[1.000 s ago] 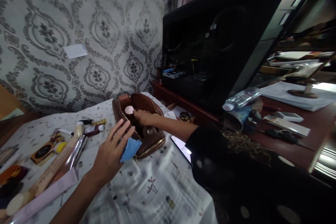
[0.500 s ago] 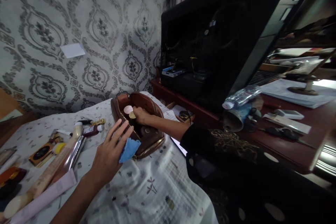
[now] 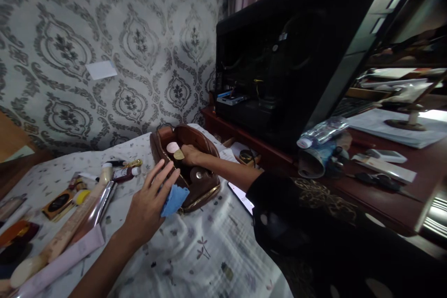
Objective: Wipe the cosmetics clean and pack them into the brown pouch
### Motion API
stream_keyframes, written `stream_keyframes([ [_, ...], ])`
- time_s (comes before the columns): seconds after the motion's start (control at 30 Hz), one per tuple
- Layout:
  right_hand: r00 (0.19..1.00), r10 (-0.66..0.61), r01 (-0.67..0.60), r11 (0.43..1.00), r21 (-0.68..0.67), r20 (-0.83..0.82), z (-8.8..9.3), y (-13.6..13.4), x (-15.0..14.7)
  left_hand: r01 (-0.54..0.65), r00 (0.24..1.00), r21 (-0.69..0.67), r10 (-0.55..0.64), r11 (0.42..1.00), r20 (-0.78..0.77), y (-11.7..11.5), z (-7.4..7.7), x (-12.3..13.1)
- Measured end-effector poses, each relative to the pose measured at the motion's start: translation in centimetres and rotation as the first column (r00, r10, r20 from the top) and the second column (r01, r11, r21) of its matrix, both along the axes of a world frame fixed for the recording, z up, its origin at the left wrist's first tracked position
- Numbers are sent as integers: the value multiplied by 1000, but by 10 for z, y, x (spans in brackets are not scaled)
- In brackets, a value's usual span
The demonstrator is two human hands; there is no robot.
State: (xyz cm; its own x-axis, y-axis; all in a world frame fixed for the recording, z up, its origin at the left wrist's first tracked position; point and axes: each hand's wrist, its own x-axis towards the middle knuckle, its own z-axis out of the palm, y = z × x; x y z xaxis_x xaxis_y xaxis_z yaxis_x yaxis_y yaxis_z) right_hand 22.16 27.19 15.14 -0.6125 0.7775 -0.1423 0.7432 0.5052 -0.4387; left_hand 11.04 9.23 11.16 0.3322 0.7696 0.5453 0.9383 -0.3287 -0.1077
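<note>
A brown leather pouch (image 3: 199, 181) lies open on the flowered bedsheet (image 3: 209, 251). My right hand (image 3: 191, 153) reaches into its mouth, fingers closed round a small gold-topped item (image 3: 179, 154) beside a round pink lid (image 3: 172, 147). My left hand (image 3: 150, 202) rests at the pouch's near edge with its fingers spread. A blue cloth (image 3: 173, 200) sits at its thumb side, and the thumb is hidden by it.
Several cosmetics tubes and compacts (image 3: 80, 195) lie scattered to the left on the sheet. A phone (image 3: 240, 195) lies right of the pouch. A dark wooden desk (image 3: 401, 186) carries a black case (image 3: 286, 65), a plastic bottle (image 3: 321, 132), scissors and papers.
My right hand has drawn a gold-topped item into sight at the pouch's mouth. The left hand and blue cloth have hardly moved.
</note>
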Motion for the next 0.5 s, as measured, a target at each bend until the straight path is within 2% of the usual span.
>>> stream_keyframes([
  [0.5,998,-29,28,999,19,52,-2,2,0,3,1000,23,-3,1000,-2,1,-1,1],
])
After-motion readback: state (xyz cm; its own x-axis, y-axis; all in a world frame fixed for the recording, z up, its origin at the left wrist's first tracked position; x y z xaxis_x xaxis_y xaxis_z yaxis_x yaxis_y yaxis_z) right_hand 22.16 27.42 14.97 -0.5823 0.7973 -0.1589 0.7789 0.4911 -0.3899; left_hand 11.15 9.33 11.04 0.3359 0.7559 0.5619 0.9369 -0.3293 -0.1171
